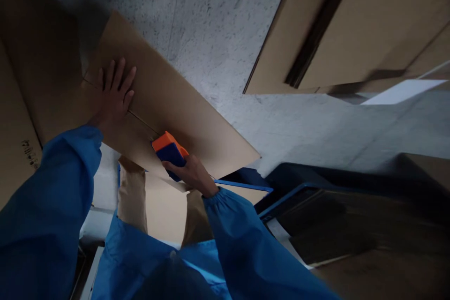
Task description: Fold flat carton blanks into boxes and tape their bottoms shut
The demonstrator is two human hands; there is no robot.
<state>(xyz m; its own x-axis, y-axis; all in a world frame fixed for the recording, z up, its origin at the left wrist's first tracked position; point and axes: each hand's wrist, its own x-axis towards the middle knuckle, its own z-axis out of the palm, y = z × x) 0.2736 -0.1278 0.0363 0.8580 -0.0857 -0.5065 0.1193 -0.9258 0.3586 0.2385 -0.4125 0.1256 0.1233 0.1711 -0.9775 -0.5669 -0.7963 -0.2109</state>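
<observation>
A brown cardboard box [183,103] lies in front of me, its two top flaps meeting at a seam. My left hand [114,93] rests flat on the flaps near the far end of the seam, fingers stretched out. My right hand [191,173] grips an orange and blue tape dispenser [169,149], which is pressed onto the near end of the seam. Both arms are in blue sleeves.
More cardboard boxes stand at the left [21,117] and upper right [351,23]. A speckled grey floor [225,33] runs between them. A dark bin with a blue rim [316,206] sits at the right, below the box.
</observation>
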